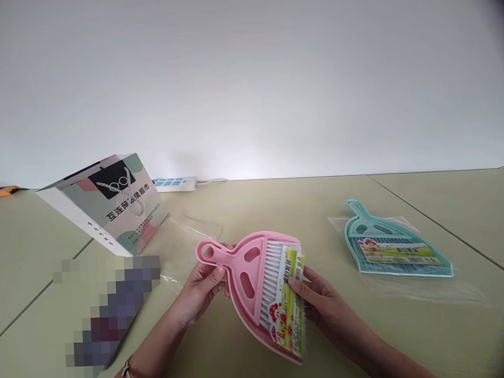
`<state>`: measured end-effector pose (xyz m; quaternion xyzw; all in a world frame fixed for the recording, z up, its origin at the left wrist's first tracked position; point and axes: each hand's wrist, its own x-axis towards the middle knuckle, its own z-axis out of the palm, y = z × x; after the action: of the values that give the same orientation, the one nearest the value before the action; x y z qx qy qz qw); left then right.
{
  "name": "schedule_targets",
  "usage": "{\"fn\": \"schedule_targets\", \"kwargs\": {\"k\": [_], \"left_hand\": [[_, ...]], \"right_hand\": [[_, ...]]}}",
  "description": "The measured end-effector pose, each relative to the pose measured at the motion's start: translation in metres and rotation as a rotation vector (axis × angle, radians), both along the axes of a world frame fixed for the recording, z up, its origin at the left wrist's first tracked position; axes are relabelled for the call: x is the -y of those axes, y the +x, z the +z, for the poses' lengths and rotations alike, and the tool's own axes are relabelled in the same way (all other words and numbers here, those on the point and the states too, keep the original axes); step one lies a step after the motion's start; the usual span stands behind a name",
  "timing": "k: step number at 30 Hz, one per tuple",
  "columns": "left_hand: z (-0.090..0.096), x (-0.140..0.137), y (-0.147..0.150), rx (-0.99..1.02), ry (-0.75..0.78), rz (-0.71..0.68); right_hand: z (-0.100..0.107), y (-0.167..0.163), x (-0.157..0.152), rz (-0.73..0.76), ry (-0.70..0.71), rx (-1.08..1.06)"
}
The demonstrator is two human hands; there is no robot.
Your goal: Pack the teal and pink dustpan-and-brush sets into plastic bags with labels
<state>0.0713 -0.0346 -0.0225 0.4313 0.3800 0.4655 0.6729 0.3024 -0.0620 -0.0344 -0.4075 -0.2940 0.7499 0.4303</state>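
Where fingers (214, 277) grip, pink dustpan (246, 317), white-bristled brush (271, 280)

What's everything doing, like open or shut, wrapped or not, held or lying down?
Left hand: closed around the pink handle.
Right hand: gripping the brush side.
Pink dustpan: held, tilted, unwrapped.
Brush: nested in it, labelled.
Teal dustpan: lying down, clear plastic about it; wrapped or not, can't tell.
Paper bag: top open.
Loose plastic: lying crumpled.
Power strip: partly hidden; on or off, can't tell.
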Motion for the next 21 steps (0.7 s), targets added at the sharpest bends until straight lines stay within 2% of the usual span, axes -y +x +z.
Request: {"fn": "schedule_targets", "kwargs": {"k": [3, 6, 8, 9, 10, 12, 14, 15, 17, 21], "left_hand": [[0.000, -0.001, -0.004, -0.009, 0.057, 0.070], [0.002, -0.001, -0.006, -0.030, 0.060, 0.106], [0.003, 0.000, -0.006, -0.039, 0.064, 0.061], [0.003, 0.001, -0.005, -0.038, 0.079, 0.024], [0.002, 0.002, -0.004, -0.037, 0.099, -0.020], [0.002, 0.006, 0.001, -0.032, 0.142, -0.106], [0.003, 0.011, 0.006, -0.038, 0.167, -0.164], [0.005, 0.013, 0.009, -0.044, 0.174, -0.177], [0.011, 0.019, 0.011, -0.058, 0.196, -0.192], [0.024, 0.025, 0.009, -0.099, 0.355, -0.131]], "right_hand": [[-0.001, 0.016, -0.014, -0.127, 0.054, 0.148], [0.001, 0.037, -0.028, -0.477, 0.198, 0.419], [0.005, 0.043, -0.029, -0.749, 0.449, 0.710], [0.008, 0.042, -0.026, -0.838, 0.618, 0.852], [0.011, 0.038, -0.022, -0.844, 0.800, 0.974], [0.019, 0.022, -0.008, -0.624, 1.111, 1.126], [0.027, 0.001, 0.003, -0.230, 1.237, 1.184], [0.032, -0.009, 0.007, -0.104, 1.235, 1.192], [0.040, -0.024, 0.009, 0.047, 1.191, 1.189], [0.055, -0.031, 0.006, 0.137, 1.133, 1.109]]}}
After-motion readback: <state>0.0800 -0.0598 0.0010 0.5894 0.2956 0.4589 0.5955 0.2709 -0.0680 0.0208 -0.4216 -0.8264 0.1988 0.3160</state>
